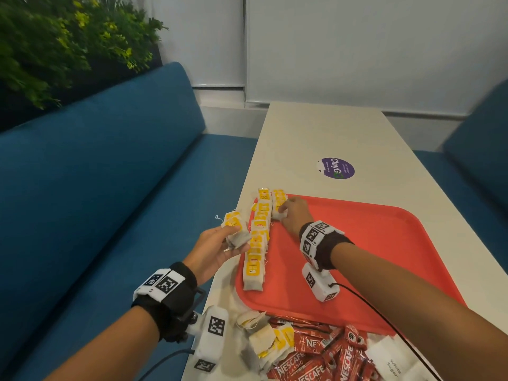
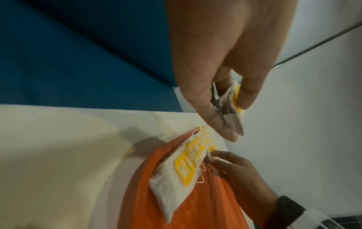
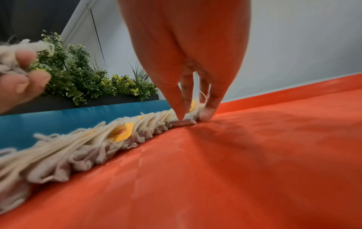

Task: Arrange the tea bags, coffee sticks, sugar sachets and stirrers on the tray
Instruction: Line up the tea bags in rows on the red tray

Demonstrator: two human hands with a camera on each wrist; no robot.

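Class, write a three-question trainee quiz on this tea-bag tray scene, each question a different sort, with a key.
1. True or false: the left hand holds a bunch of tea bags.
2. The right hand places a tea bag at: A) the red tray's far left corner; B) the purple sticker; C) the sofa.
3. Fill in: the coffee sticks lie ___ the tray.

Key: 1 true; 2 A; 3 off, near its front edge.
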